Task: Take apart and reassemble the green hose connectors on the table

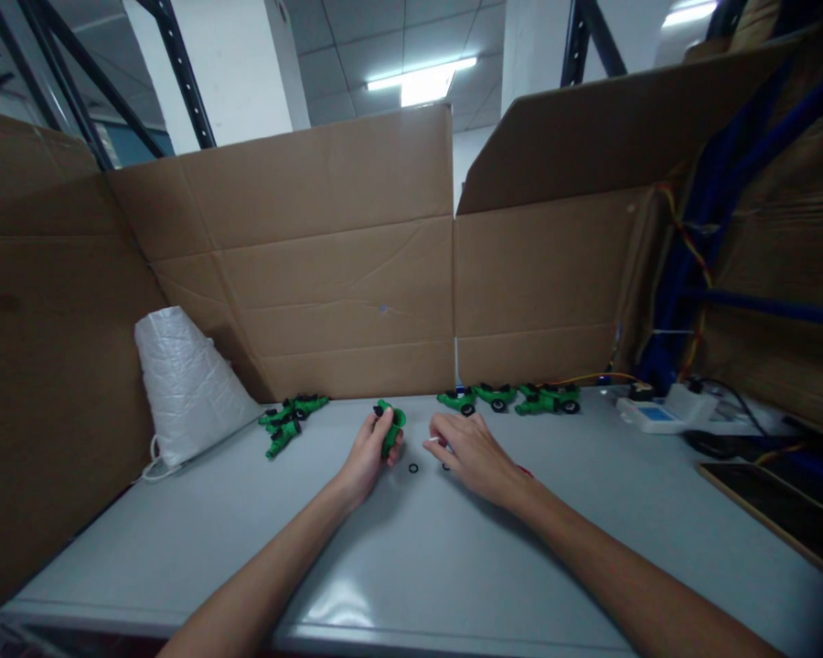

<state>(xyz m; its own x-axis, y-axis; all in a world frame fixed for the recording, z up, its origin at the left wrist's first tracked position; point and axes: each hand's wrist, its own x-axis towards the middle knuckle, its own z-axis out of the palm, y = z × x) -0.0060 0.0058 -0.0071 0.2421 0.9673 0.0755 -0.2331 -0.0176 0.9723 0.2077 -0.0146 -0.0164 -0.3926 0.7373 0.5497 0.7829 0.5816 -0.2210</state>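
Note:
My left hand is closed around a green toy vehicle body and holds it above the table. My right hand is just to the right, with its fingers pinched on a small white piece whose kind I cannot make out. On the table between the hands lies a small black ring. A second black ring shows partly from under the right hand. Something red peeks out beside the right wrist, mostly hidden.
Green toy vehicles with black wheels line the back right. More green vehicle pieces lie at the back left by a white wrapped bag. Cardboard walls enclose the grey table. A power strip and a dark board are at right.

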